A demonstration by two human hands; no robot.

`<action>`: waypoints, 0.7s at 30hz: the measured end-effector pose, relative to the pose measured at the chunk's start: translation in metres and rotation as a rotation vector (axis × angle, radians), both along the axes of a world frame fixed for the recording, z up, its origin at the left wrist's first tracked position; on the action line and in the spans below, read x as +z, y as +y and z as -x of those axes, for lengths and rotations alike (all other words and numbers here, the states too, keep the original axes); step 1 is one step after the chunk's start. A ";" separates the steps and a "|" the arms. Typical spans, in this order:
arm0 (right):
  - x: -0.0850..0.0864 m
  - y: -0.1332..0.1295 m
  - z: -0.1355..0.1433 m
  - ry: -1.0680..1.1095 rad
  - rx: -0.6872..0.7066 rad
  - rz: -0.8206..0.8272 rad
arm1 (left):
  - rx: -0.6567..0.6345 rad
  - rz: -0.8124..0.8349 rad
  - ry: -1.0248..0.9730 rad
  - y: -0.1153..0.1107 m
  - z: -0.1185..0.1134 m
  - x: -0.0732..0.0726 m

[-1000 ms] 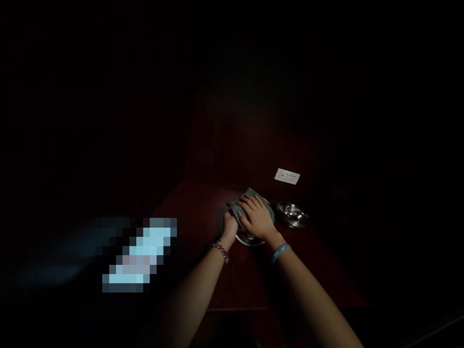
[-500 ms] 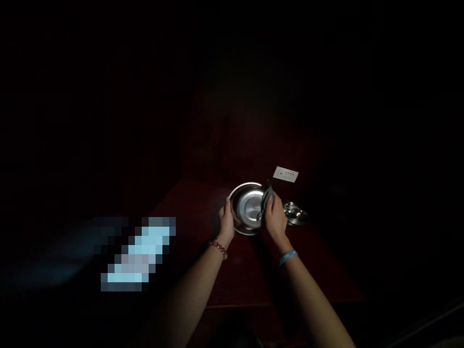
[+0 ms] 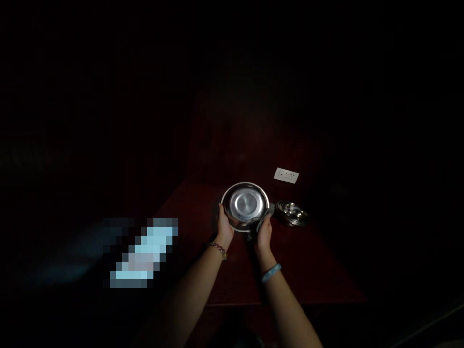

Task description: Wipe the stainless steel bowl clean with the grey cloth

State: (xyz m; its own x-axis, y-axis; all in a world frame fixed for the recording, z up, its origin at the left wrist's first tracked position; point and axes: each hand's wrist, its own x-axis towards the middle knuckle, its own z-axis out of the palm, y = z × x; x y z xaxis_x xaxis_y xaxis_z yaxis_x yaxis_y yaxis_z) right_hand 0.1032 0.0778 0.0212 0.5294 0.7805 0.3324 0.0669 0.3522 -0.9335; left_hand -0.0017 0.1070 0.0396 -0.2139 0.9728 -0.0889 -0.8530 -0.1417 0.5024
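Observation:
A shiny round metal plate point(image 3: 246, 204) with a raised rim is held up over the dark red table, its inside facing me. My left hand point(image 3: 224, 223) grips the plate's lower left edge, thumb on the rim. At the lower right edge, my right hand point(image 3: 264, 234) presses a dark grey-green cloth point(image 3: 266, 216) against the rim; part of the cloth hangs below the plate. The fingers of both hands are partly hidden behind the plate and cloth. To the right, apart from my right hand, a stack of metal plates point(image 3: 293, 213) lies on the table.
The dark red table point(image 3: 232, 285) has its front edge near me. A white socket panel point(image 3: 286, 175) sits on the surface behind the plates. At left, a bright pixelated patch point(image 3: 145, 253) hides what is there. Everything around is very dark.
My right hand with the cloth has moved left and down, from the plate's inner right side to its lower right rim. The plate has shifted slightly left, uncovering more of the stack.

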 end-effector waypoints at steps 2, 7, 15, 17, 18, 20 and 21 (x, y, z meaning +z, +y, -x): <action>-0.015 0.000 0.001 0.073 0.038 -0.006 | 0.046 0.021 0.021 0.000 -0.002 -0.001; -0.036 0.004 -0.002 0.099 0.056 0.023 | 0.019 0.008 0.057 -0.002 -0.007 -0.003; -0.044 0.000 -0.005 0.270 0.186 -0.058 | 0.128 -0.048 0.209 -0.005 -0.008 -0.008; -0.046 -0.002 -0.004 0.310 0.206 -0.049 | 0.124 -0.046 0.212 -0.011 -0.006 -0.010; -0.047 -0.003 -0.004 0.324 0.212 -0.049 | 0.115 -0.041 0.205 -0.015 -0.005 -0.012; -0.047 -0.006 -0.004 0.332 0.231 -0.060 | 0.092 -0.022 0.183 -0.025 -0.002 -0.016; -0.047 -0.009 -0.004 0.320 0.249 -0.075 | 0.078 -0.013 0.173 -0.030 -0.001 -0.019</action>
State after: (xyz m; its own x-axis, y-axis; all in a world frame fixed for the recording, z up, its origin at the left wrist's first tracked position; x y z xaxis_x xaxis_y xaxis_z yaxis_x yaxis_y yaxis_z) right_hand 0.1075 0.0692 -0.0255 0.4128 0.8780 0.2424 -0.3188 0.3885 -0.8645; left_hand -0.0008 0.0770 0.0207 -0.3000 0.9534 -0.0316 -0.7402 -0.2118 0.6381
